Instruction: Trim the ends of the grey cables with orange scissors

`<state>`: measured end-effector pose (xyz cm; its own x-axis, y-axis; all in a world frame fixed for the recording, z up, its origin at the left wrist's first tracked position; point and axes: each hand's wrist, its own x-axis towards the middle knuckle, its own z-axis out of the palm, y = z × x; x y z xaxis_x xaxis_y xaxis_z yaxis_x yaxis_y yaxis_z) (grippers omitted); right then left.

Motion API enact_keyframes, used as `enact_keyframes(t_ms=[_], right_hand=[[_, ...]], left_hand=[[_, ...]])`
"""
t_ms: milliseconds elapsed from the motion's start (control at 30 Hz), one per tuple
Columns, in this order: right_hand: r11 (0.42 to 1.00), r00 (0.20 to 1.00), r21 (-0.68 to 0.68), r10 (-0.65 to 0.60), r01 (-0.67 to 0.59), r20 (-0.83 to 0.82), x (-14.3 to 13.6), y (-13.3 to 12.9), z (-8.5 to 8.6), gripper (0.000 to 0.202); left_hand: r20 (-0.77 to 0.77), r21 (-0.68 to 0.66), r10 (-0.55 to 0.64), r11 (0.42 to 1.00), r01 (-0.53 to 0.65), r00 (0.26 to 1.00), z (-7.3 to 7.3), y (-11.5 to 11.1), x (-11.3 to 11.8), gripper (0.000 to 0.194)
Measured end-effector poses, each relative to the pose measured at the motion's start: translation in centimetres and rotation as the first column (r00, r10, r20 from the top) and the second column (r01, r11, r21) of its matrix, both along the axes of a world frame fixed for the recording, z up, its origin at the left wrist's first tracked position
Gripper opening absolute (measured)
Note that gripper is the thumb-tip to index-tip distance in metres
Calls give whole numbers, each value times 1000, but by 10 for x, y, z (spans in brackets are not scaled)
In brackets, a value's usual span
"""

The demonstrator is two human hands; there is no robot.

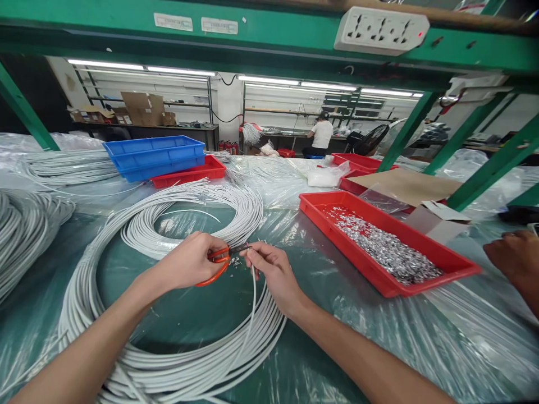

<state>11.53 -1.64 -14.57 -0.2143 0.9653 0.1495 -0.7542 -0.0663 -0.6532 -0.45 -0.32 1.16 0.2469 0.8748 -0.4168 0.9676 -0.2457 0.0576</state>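
My left hand (191, 259) is closed round the orange handles of a pair of scissors (219, 261). The dark blades point right and meet the tip of a white cable (254, 294) at my right hand (269, 272). That hand pinches the cable near its end between thumb and fingers, and the rest hangs down to a large coil of white cable (202, 365) below. Behind my hands lies a second, smaller coil (240, 213). Small pale scraps (234, 262) are scattered on the green table beneath the blades.
A red tray (389, 289) of small silvery parts stands to the right. Blue (155, 154) and red bins sit at the back left. More cable coils (25, 235) lie at the left. Another person's hand (516, 252) shows at the right edge. A green shelf frame (273, 33) spans overhead.
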Motion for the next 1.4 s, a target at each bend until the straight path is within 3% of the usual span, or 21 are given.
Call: enact_keyframes(t_ms=[300,700,900,1200,1400], right_hand=[[998,997,5,63,-63,-39,2,1,1,24],[991,995,131,12,-24,96,6,1,2,29],[994,998,88,66,-67,14,11,2,5,26],[990,996,132,30,-41,86,8,3,1,29],[990,997,137,21,-31,76,13,4,3,26]], left_hand=[[25,-31,4,1000,-3,1000,5,-2,4,21],[128,-59,78,996,-71,989,1,-7,6,20],[184,-102,113,990,-95,976,4,-6,10,17],[104,-37,68,997,-65,992,0,-7,5,21],[153,-67,107,993,-98,982,3,-7,8,18]])
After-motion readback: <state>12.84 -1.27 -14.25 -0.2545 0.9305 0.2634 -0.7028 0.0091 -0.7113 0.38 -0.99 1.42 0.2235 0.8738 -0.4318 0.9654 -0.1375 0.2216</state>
